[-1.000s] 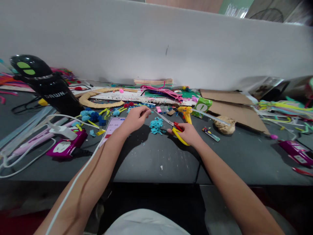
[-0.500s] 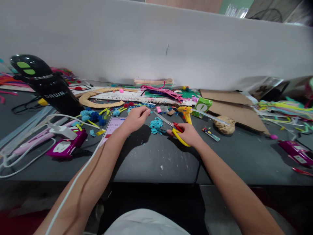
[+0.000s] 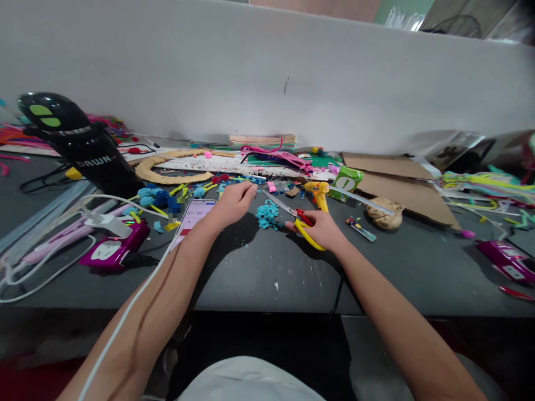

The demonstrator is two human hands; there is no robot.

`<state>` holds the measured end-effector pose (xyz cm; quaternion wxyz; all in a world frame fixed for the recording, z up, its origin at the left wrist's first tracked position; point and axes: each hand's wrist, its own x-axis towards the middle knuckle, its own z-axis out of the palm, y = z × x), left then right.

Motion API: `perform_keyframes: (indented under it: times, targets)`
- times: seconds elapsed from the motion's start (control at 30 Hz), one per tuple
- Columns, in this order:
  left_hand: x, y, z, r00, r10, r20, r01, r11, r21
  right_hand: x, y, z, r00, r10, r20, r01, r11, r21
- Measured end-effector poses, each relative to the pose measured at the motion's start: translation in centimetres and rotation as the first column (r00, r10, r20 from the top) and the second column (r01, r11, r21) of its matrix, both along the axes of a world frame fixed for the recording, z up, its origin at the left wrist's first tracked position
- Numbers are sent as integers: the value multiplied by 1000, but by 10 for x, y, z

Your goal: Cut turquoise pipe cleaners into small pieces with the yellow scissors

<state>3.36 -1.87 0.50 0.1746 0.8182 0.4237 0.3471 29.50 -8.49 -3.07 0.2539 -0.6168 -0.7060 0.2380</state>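
My right hand (image 3: 321, 228) is wrapped round the handles of a pair of scissors (image 3: 287, 208) with red and yellow grips. The blades point up and left, close to the fingertips of my left hand (image 3: 234, 204). That hand is closed in a pinch; whatever it may hold is too small to make out. Below the blades, a little heap of light blue cut pieces (image 3: 267, 214) lies on the dark grey table (image 3: 259, 267). A phone (image 3: 196, 217) with a running timer lies beside my left wrist, partly covered by my forearm.
Behind my right hand stands a yellow glue gun (image 3: 319, 194) with a long clear stick. A green packet (image 3: 346, 181), a pale round lump (image 3: 384, 213) and cardboard (image 3: 401, 189) are to the right. At left are a black bottle (image 3: 92, 150) and a purple power strip (image 3: 115, 245). A white cable crosses my left forearm.
Both hands and the scissors stay in nearly the same place. Nothing else has visibly moved.
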Motion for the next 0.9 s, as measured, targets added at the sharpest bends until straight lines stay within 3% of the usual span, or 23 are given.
perform_keyframes:
  times: [0.9]
  targets:
    - [-1, 1, -1, 1000, 4, 1, -4, 1000, -19, -2, 0, 1, 1000, -23, 18, 23, 1000, -1]
